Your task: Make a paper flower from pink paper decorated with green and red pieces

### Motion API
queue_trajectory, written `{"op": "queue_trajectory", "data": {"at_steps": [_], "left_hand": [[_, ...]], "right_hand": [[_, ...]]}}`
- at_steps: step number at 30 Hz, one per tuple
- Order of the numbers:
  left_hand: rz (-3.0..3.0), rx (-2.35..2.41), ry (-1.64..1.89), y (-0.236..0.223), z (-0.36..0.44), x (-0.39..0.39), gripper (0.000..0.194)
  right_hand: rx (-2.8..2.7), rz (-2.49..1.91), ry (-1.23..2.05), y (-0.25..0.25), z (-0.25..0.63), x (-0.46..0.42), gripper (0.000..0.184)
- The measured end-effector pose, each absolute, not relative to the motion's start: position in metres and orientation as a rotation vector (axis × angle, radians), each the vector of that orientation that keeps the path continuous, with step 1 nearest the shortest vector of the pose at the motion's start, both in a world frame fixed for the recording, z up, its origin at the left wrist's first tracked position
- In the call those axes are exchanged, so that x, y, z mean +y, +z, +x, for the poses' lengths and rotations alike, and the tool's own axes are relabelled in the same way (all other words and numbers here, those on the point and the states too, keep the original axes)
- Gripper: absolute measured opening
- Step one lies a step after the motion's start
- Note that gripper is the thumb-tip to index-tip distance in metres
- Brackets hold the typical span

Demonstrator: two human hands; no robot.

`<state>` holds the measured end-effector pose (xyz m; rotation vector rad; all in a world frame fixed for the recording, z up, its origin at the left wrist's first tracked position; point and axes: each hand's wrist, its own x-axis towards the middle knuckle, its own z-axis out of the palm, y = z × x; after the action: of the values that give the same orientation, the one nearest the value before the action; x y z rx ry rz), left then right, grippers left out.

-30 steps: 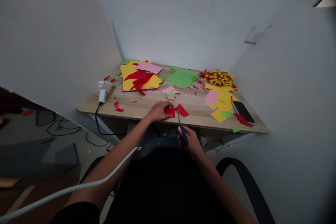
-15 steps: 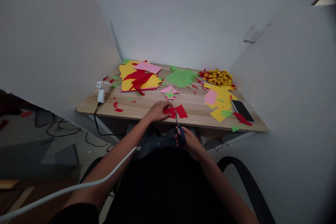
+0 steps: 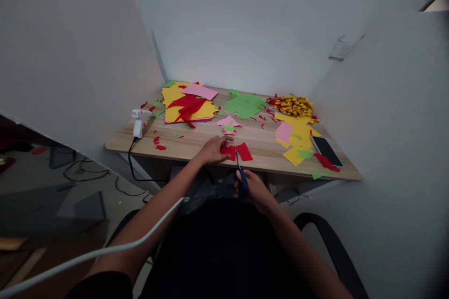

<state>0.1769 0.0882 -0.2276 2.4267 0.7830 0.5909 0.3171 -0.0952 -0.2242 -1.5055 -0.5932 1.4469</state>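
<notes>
A small red sheet [image 3: 244,152], paper or felt, lies near the front edge of the table, and a cut splits it most of the way down the middle. My left hand [image 3: 213,150] holds the sheet's left part, fingers curled at its edge. Dark blue scissors [image 3: 243,182] are in my right hand [image 3: 255,189], fingers wrapped round the handles just off the table's edge. Their blades point away from me, with the tips in the cut of the red sheet. Just beyond my hands sits a pink piece [image 3: 228,121] with a green scrap on it.
At the back left is a stack of yellow sheets [image 3: 171,112] with red and pink pieces. A green sheet [image 3: 245,105] lies at centre back. To the right are a crumpled yellow pile [image 3: 294,105], yellow pieces [image 3: 301,127] and a phone [image 3: 327,151]. A white plugged-in device [image 3: 138,127] stands left.
The whole view has shifted slightly as my head moved. My hands, the scissors and the red sheet keep nearly the same places relative to each other.
</notes>
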Motion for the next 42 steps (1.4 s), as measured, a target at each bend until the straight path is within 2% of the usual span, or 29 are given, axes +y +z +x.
{"op": "queue_trajectory", "data": {"at_steps": [3, 10, 17, 23, 36, 42], "left_hand": [[2.421, 0.789, 0.575, -0.228, 0.177, 0.089, 0.065], [2.422, 0.772, 0.592, -0.228, 0.176, 0.089, 0.064], [2.455, 0.739, 0.588, -0.224, 0.175, 0.085, 0.063], [2.437, 0.678, 0.566, -0.228, 0.174, 0.087, 0.07], [2.417, 0.6, 0.599, -0.228, 0.172, 0.087, 0.069], [2.476, 0.603, 0.618, -0.227, 0.172, 0.082, 0.054]], "right_hand": [[-0.542, -1.49, 1.508, -0.22, 0.319, -0.101, 0.034], [-0.568, -1.462, 1.529, -0.214, 0.324, -0.102, 0.043], [-0.651, -1.546, 1.459, -0.205, 0.326, -0.083, 0.033], [-0.66, -1.607, 1.423, -0.211, 0.33, -0.081, 0.028], [-0.725, -1.525, 1.284, -0.232, 0.33, -0.086, 0.058], [-0.503, -1.331, 1.432, -0.224, 0.327, -0.096, 0.065]]}}
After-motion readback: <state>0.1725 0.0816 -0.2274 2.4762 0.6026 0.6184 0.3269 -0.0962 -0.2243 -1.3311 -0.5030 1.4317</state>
